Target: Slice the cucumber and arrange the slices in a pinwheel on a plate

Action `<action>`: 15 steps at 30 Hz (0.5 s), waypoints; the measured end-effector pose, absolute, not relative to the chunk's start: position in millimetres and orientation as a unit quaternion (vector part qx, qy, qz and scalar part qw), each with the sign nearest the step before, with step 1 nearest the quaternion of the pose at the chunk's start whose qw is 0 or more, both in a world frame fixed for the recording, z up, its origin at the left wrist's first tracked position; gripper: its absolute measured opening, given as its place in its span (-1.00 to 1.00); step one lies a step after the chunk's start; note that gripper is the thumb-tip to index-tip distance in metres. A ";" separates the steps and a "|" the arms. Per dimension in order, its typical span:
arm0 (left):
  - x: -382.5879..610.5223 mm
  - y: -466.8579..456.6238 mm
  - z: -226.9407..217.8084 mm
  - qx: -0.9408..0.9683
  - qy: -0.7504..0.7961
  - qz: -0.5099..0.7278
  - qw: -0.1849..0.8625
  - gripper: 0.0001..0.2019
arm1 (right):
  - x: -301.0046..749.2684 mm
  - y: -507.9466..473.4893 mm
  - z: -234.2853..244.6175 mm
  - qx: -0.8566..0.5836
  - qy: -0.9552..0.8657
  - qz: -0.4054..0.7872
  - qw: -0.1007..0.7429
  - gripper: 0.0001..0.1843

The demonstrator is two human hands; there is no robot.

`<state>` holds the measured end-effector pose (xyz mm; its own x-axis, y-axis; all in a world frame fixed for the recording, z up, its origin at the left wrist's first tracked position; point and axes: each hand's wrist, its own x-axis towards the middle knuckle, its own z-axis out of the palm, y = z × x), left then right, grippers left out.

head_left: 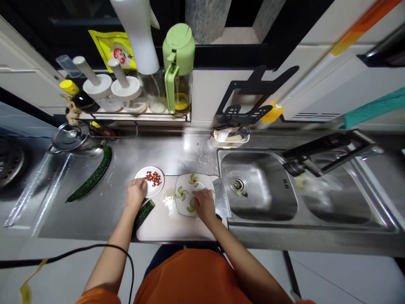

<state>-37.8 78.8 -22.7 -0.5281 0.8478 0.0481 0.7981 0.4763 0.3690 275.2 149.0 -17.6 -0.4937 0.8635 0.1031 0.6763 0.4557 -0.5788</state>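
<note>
My left hand (137,192) is over the left rim of a small round white plate (151,193) that holds small red pieces (153,178). Its fingers are drawn together beside the pieces; what they grip is hidden. My right hand (205,205) reaches over a square white plate (181,207), fingers closed, tips low near its middle. I cannot make out anything between them. Pale green cucumber slices (182,194) lie on this plate in small fanned groups. Both plates rest at least partly on a white cutting board (177,230). A cut cucumber piece (144,213) lies beside my left wrist.
A long curved cucumber (95,176) lies left, near a lidded pot (71,137). A flat silver blade (223,196) sits right of the square plate, before the double sink (259,185) and its black faucet (316,154). Behind stands a bottle rack (142,117). A black cable (79,248) crosses my left arm.
</note>
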 end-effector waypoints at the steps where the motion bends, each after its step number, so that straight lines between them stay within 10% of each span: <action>1: -38.0 81.1 -23.7 0.486 0.854 0.175 0.070 -0.66 | 275.4 148.3 -17.6 -0.462 -0.831 0.240 0.195 -0.70; 15: -39.1 94.9 -14.7 0.483 0.863 0.127 0.078 -0.68 | 276.8 142.3 -18.6 -0.472 -0.828 0.244 0.177 -0.71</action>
